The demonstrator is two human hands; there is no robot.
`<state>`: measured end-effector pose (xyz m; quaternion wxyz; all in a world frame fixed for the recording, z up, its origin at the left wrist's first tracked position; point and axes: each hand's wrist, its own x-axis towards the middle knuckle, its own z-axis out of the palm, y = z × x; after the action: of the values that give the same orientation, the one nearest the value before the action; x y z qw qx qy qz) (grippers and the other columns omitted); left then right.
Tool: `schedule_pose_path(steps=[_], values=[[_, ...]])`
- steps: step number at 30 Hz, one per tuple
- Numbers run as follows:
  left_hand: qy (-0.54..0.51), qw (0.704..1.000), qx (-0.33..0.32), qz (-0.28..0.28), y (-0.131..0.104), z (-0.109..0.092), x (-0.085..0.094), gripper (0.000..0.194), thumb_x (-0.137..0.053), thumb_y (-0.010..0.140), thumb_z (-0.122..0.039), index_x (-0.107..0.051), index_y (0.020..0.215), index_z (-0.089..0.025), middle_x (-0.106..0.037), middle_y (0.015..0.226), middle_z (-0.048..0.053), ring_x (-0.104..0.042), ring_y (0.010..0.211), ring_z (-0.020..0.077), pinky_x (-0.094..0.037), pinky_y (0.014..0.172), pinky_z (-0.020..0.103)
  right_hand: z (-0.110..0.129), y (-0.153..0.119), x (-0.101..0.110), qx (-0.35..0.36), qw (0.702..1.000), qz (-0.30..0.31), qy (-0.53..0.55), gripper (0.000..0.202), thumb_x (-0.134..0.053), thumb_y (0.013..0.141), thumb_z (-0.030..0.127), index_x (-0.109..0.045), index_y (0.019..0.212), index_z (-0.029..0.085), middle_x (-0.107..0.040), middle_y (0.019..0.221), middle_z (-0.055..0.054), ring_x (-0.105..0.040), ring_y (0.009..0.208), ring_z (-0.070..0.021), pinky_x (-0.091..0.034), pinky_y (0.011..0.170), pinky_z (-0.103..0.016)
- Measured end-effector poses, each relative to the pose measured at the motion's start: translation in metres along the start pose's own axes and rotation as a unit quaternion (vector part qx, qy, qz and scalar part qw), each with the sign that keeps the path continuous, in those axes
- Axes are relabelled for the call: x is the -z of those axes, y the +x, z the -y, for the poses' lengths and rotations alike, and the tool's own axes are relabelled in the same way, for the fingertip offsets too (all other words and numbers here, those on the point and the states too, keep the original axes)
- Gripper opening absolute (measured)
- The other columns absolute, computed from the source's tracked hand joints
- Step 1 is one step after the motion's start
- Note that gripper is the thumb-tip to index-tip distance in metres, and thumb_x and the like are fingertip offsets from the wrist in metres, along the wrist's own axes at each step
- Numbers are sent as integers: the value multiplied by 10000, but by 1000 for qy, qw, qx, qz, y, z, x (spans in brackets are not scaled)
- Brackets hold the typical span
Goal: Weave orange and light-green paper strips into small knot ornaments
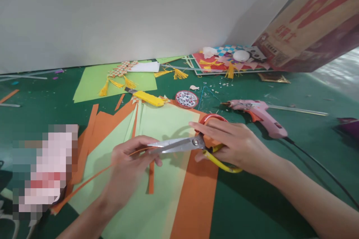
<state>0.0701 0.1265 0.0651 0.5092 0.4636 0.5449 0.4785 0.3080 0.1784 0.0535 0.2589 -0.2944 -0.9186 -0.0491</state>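
Observation:
My right hand (232, 142) is wrapped round the red and yellow handles of the scissors (182, 145). The blades point left and reach my left hand (134, 160), which pinches a thin orange paper strip (95, 177) close to the blade tips. One length of the strip trails down to the lower left; a short orange piece (151, 183) hangs below my left fingers. Beneath both hands lie light green paper (134, 209) and orange paper (196, 194).
A pink glue gun (260, 114) with its cord lies right. Beyond the hands are a yellow cutter (148, 98), a round dish (186, 99) of small pieces, and tasselled paper crafts (123, 69). A paper bag (308, 26) stands back right; a blurred-out object (50, 168) lies left.

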Motion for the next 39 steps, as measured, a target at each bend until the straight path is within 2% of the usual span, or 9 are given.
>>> schedule_pose_path(steps=[5, 8, 11, 14, 21, 26, 30, 35, 39], values=[[-8, 1000, 3, 0, 0, -1, -1, 124, -646, 688, -101, -710, 681, -207, -621, 508, -25, -579, 472, 103, -469, 461, 171, 1, -2, -2, -14, 1000, 4, 0, 346, -499, 831, 126, -585, 1164, 163, -652, 772, -60, -599, 623, -156, -466, 507, -254], [-5, 1000, -6, 4, 0, -3, -1, 87, -667, 690, -133, -710, 661, -203, -616, 504, -19, -570, 469, 106, -473, 452, 175, 1, -3, -3, -28, 999, -23, -4, 304, -528, 867, 247, -610, 1149, 166, -629, 745, -59, -580, 599, -161, -463, 500, -266], [-3, 1000, 12, -6, -1, -3, -1, 42, -710, 689, -204, -710, 647, -195, -660, 584, 7, -585, 486, 116, -499, 471, 199, -1, -1, -1, -34, 999, -18, 3, 433, -571, 848, 414, -598, 1193, 154, -612, 772, -71, -576, 629, -174, -477, 517, -278], [-1, 999, 37, -13, 0, -3, -2, 87, -737, 682, -259, -708, 651, -183, -694, 662, 44, -605, 515, 142, -513, 464, 225, 0, 2, 2, -23, 1000, 2, 15, 546, -575, 831, 487, -569, 1228, 112, -593, 793, -81, -572, 665, -175, -500, 555, -279], [-6, 1000, -7, 10, 0, -4, -3, 56, -719, 698, -196, -722, 643, -186, -669, 616, 30, -570, 478, 121, -480, 463, 215, 3, 3, -2, -34, 999, 0, 38, 540, -564, 850, 458, -523, 1270, 121, -576, 809, -73, -560, 690, -174, -514, 585, -293], [-26, 1000, -5, 0, 0, -5, -5, 52, -721, 691, -177, -727, 643, -195, -666, 627, 15, -579, 500, 121, -503, 507, 226, 3, 3, -2, -33, 998, 0, 55, 538, -563, 852, 457, -526, 1255, 103, -575, 811, -75, -543, 683, -163, -510, 595, -286], [-2, 1000, -22, 16, -1, -4, -4, 108, -696, 699, -118, -742, 674, -213, -663, 604, -5, -586, 516, 111, -498, 530, 207, 4, 4, -1, -33, 998, 0, 52, 547, -566, 846, 467, -527, 1257, 109, -567, 798, -68, -550, 684, -168, -505, 594, -284], [2, 999, -15, 30, -2, -4, -3, 122, -682, 698, -112, -740, 698, -219, -640, 547, -20, -565, 488, 101, -468, 460, 180, 6, 4, -2, -40, 997, 25, 59, 530, -577, 849, 427, -513, 1289, 138, -565, 780, -60, -558, 676, -177, -490, 569, -288], [3, 1000, -5, 22, -1, -4, -4, 84, -684, 701, -137, -732, 695, -207, -612, 497, -21, -549, 459, 105, -456, 436, 190, 8, 4, -3, -39, 997, 17, 57, 517, -586, 847, 408, -513, 1291, 153, -567, 766, -53, -565, 670, -175, -482, 558, -281]])
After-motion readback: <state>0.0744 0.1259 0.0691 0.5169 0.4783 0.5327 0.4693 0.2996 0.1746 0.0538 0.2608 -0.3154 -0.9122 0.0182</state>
